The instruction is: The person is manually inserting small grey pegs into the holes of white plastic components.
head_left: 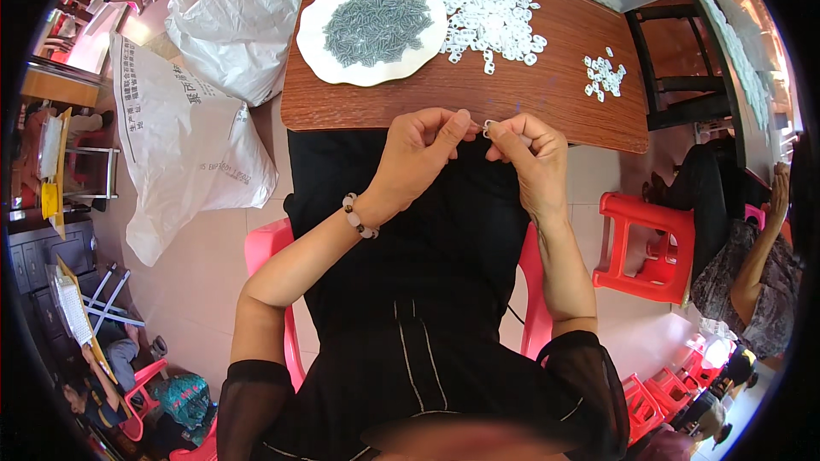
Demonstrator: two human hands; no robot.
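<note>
Right hand point(541, 158) grip pinched on small white piece point(487, 127) at near edge of table point(342, 108); left hand point(420, 147) just beside, can't tell its hold; plate point(311, 38), white pile point(494, 24) farther out, probably for easy reach

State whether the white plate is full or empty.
Partly filled: a heap of small grey pieces covers the middle of the white plate; its wavy rim is bare.

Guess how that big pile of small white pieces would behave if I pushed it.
The white pieces would probably scatter, since they lie loose. They'd likely slide rather than roll, looking flat. The smooth-looking tabletop may give little grip.
</note>
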